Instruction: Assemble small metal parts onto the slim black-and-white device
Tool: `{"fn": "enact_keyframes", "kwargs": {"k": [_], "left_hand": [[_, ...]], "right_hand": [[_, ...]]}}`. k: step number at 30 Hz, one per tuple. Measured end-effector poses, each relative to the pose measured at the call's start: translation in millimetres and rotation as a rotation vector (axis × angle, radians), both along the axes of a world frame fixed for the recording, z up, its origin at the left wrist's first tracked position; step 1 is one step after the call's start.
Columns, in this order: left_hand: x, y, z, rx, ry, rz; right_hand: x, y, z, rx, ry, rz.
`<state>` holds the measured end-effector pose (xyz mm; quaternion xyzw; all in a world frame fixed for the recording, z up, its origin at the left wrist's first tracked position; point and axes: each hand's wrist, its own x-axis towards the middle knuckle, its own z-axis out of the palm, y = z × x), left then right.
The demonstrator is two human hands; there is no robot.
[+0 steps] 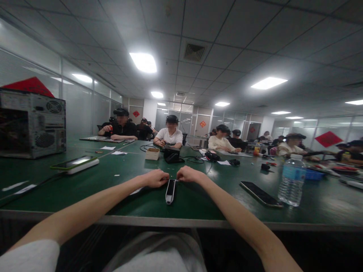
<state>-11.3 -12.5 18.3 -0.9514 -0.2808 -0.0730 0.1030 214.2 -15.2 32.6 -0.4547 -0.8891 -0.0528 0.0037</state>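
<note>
A narrow white casing (169,199) with a dark inside lies on the green table, its long side pointing away from me. My left hand (157,178) is closed at the casing's far left corner, fingers curled inward. Opposite it, my right hand (188,173) is closed in a pinch by the far right corner. Between the fingertips, any small part is too tiny or too hidden to name. Whether the fingers touch the casing itself is hard to see.
A clear water bottle (293,181) and a phone (261,193) are at right. Ahead stand a small box (152,153) and a black device (172,155). At left are a computer case (48,124) and a green-edged device (76,163). Several people work across the table.
</note>
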Motion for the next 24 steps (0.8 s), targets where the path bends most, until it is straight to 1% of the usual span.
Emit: {"fn": "enact_keyframes", "kwargs": {"k": [5, 11, 15, 17, 20, 24], "left_hand": [[-0.3, -1.5, 1.3, 0.024, 0.017, 0.083], [1.1, -3.4, 1.2, 0.014, -0.001, 0.136], [1.4, -4.5, 1.3, -0.001, -0.020, 0.135], [1.3, -5.0, 1.2, -0.011, -0.035, 0.136], [1.3, -4.9, 0.5, -0.015, -0.057, 0.138], [2.0, -3.8, -1.4, 0.000, -0.091, 0.131]], "right_hand": [[3.5, -7.1, 4.2, -0.039, -0.017, -0.068], [1.4, -9.7, 3.5, -0.005, -0.087, -0.111], [-0.8, -13.7, 4.7, 0.061, -0.065, -0.122], [-2.3, -15.9, 5.6, 0.118, -0.023, -0.101], [-5.7, -17.5, 5.6, 0.184, 0.049, -0.033], [-12.4, -15.6, 0.6, 0.210, 0.156, 0.087]]}}
